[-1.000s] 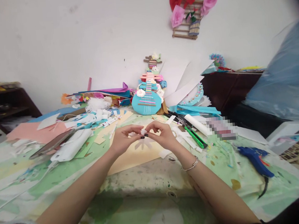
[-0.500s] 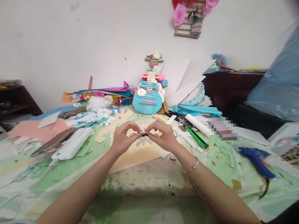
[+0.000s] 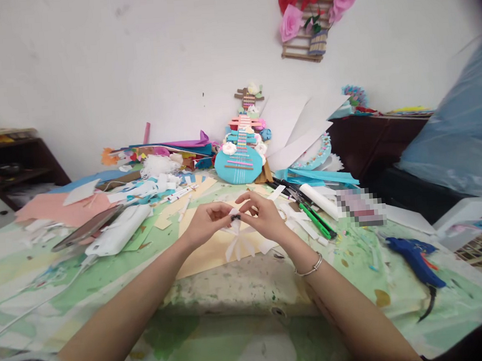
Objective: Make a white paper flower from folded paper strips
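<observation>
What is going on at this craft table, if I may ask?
A person is pinching a small white petal-like piece between the left hand and the right hand. Below it, white petal shapes show over a cream sheet. A green cutter and a blue glue gun lie to the right.

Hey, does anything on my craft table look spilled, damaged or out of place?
Nothing looks freshly spilled or broken. The table cover has dark specks and stains toward the front, so it looks grubby. The blue glue gun lies flat at the right, with no stand visible, and white paper scraps sit jumbled at the left.
</observation>
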The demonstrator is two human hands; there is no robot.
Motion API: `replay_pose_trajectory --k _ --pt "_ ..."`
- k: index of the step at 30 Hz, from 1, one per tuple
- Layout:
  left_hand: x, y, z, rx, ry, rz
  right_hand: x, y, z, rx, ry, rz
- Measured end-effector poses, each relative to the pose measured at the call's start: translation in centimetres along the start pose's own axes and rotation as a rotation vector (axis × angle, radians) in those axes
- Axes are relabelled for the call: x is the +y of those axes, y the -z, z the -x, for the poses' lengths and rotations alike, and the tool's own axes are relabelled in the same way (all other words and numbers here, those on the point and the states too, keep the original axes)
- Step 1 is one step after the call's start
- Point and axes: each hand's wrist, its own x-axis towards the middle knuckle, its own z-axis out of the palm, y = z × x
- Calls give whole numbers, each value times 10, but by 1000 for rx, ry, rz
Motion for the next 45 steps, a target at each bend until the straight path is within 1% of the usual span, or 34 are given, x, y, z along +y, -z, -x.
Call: replay_pose_trajectory --k 2,6,9,11,15,19,23,25,28,31,34,41,45 --pt "0 0 0 -21 1 4 1 -1 0 10 -21 1" --pt "0 -1 0 -72 -40 -11 6 -5 -1 27 -84 -30" --pt "-2 -2 -1 -69 -54 -33 10 -8 -2 62 -90 -96" --pt "-2 -2 -1 -59 -53 -10 11 -9 -2 72 -90 -165" --pt "0 -2 -1 -50 -6 106 11 -6 -4 37 -124 -276" --pt "0 0 -2 -40 10 164 8 0 -5 -28 -136 -302" --pt "-1 0 -2 -35 21 161 7 2 -5 -15 -128 -314" --pt "0 -1 -2 -37 27 142 8 1 -5 -5 -117 -298" --pt "0 -2 -2 -12 9 111 11 0 -4 -4 -105 -202" --pt "-1 -1 -2 21 -29 104 14 0 -4 -33 -98 -85" --pt "-1 -1 -1 19 -50 113 15 1 -4 -49 -83 -17" --pt "1 -2 -1 -19 -113 44 15 3 -4 -55 -78 -61" --pt "0 -1 -1 -53 -114 44 14 3 -4 -67 -79 -112"
